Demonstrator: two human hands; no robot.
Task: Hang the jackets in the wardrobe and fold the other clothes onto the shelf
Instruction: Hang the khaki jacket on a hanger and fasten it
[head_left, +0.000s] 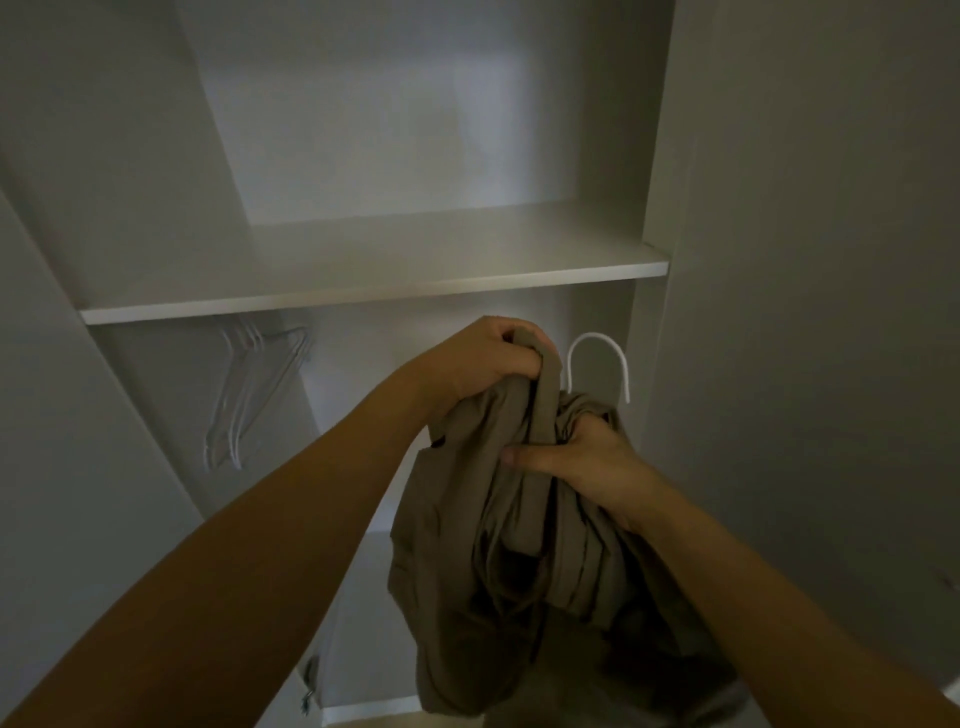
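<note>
**Jacket on its hanger, going up to the rail**

The olive-brown cloth jacket (498, 525) hangs bunched between my hands, in front of the lower wardrobe compartment. My left hand (480, 361) is curled tight round a strap-like fold of it, above and left of my right hand (576, 452), which pinches the fabric with thumb laid across. The white curved hook of a hanger (597, 364) sticks up just beyond my right hand, free of any rail. I judge this the hanging step: the hook next has to go up and over the rail, which I cannot see under the white shelf board (374, 291) above my hands. Clear plastic hangers (254, 395) hang well off to my left.
</note>
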